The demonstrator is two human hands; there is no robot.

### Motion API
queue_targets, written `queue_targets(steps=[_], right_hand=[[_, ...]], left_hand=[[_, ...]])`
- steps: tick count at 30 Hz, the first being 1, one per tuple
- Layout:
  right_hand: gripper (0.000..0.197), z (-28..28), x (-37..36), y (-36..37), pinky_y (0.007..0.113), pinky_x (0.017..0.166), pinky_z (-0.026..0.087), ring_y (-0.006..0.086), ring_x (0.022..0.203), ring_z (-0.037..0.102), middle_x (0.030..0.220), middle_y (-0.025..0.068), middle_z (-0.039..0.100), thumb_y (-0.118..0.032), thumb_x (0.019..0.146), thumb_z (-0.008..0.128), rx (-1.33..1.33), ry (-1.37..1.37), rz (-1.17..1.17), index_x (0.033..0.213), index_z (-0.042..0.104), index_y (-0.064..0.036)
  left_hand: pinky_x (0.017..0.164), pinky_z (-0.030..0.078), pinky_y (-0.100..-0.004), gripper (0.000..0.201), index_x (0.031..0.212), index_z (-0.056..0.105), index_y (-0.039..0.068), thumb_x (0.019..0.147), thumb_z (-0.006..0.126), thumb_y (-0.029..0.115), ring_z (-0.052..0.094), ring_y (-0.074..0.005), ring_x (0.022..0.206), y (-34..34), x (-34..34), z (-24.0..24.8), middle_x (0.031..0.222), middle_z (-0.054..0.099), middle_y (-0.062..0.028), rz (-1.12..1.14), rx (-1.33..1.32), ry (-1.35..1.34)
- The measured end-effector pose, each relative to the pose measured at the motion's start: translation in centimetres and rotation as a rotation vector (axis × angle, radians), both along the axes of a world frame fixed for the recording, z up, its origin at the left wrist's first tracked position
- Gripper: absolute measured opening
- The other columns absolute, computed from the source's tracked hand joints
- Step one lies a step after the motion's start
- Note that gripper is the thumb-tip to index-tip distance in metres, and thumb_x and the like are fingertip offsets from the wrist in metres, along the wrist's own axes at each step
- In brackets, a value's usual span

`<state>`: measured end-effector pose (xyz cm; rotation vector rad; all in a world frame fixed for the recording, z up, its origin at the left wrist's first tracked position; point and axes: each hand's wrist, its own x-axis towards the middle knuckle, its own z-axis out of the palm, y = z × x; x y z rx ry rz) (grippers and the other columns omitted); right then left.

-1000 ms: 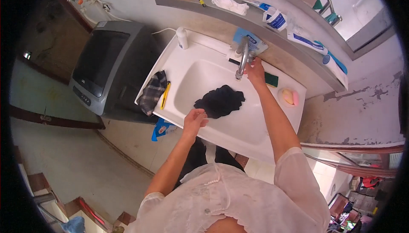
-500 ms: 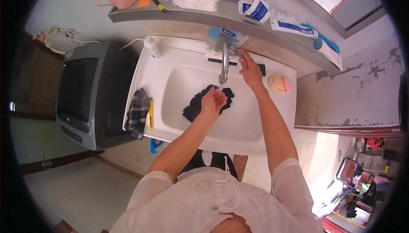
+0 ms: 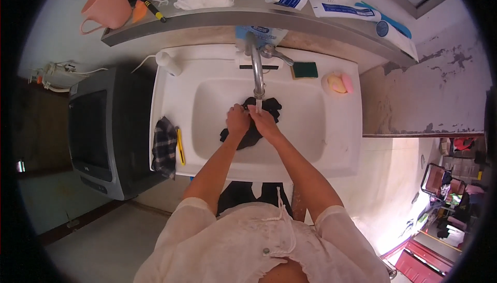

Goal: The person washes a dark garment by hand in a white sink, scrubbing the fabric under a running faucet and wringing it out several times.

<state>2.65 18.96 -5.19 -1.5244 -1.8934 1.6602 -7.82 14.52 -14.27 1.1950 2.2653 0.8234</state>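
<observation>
The 2 hands are close together over the black cloth (image 3: 251,138), which lies crumpled in the basin of the white sink (image 3: 306,133), under the tap (image 3: 257,70). The left hand (image 3: 238,121) has its fingers curled against the cloth, and the right hand (image 3: 265,122) is just beside it, fingers bent narrow; whether either is gripping the cloth, I cannot tell. Water (image 3: 259,106) runs from the spout at the right hand. On the sink's right side are a green sponge (image 3: 304,69) and 2 pieces of soap (image 3: 339,83), 1 yellowish and 1 pink. On its left are a white bottle (image 3: 169,64), a plaid cloth (image 3: 164,148) and a yellow cutter (image 3: 180,146).
</observation>
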Motion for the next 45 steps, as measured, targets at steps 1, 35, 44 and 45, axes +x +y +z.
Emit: queue_targets(steps=[1,35,44,45], right_hand=[[0.041,-1.3,1.2,0.4,0.03,0.077,0.042,0.0226,0.083,0.056,0.088,0.0127,0.061,-0.04,0.088,0.044,0.004,-0.001,-0.013,0.102,0.059,-0.0051],[0.027,14.1,6.9,3.4,0.021,0.077,0.039,0.0097,0.083,0.049,0.094,0.0007,0.054,0.0,0.083,0.037,0.166,0.519,0.308,0.103,0.053,-0.0038],[0.048,7.3,9.3,4.0,0.05,0.083,0.041,0.0323,0.112,0.04,0.124,0.0055,0.043,-0.033,0.083,0.047,-0.238,0.362,-0.106,0.129,0.038,-0.0186],[0.048,6.4,8.2,3.0,0.053,0.083,0.041,0.0338,0.113,0.04,0.126,0.006,0.041,-0.036,0.084,0.047,-0.457,0.393,-0.191,0.128,0.038,-0.0187]], left_hand=[[0.073,0.047,-0.0431,0.033,0.101,0.051,0.004,0.076,0.059,0.024,0.056,-0.0385,0.086,-0.4,0.2,0.8,0.086,0.058,-0.016,0.02,-0.051,0.132],[0.073,0.043,-0.0272,0.03,0.098,0.053,0.005,0.071,0.066,0.005,0.052,-0.0148,0.08,-3.1,0.2,12.6,0.081,0.054,-0.0043,-0.225,0.414,-0.486],[0.059,0.043,-0.0239,0.017,0.083,0.049,0.005,0.076,0.065,0.009,0.049,-0.0093,0.066,-1.6,1.3,17.7,0.075,0.054,-0.0015,0.116,0.48,-1.086],[0.059,0.043,-0.0239,0.017,0.083,0.049,0.005,0.076,0.065,0.009,0.049,-0.0093,0.066,-1.6,2.0,17.5,0.075,0.054,-0.0015,0.122,0.484,-1.083]])
